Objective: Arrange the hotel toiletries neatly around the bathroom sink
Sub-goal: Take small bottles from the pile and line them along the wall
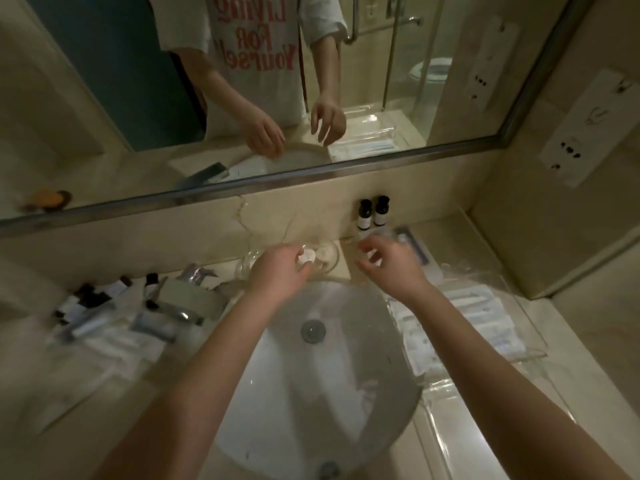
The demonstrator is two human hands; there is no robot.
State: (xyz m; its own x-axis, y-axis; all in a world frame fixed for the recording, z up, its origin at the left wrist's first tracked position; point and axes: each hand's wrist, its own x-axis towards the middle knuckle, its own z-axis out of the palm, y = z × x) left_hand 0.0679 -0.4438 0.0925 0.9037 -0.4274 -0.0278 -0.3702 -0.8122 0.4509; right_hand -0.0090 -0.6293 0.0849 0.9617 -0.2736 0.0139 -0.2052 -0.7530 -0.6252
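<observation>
I've got the left hand (pixel 281 269) pinching a small white packet (pixel 307 255) over the far glass dish (pixel 331 267); right hand (pixel 389 263) spread, just right.

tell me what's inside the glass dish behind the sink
A round white disc lies in the glass dish. The left hand pinches another over it and covers the dish's left side.

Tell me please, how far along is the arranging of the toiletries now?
Done: two dark bottles stand side by side behind the sink. In hand: the left hand pinches a white round item over the glass dish. Left: tubes and bottles lie jumbled at its left.
</observation>
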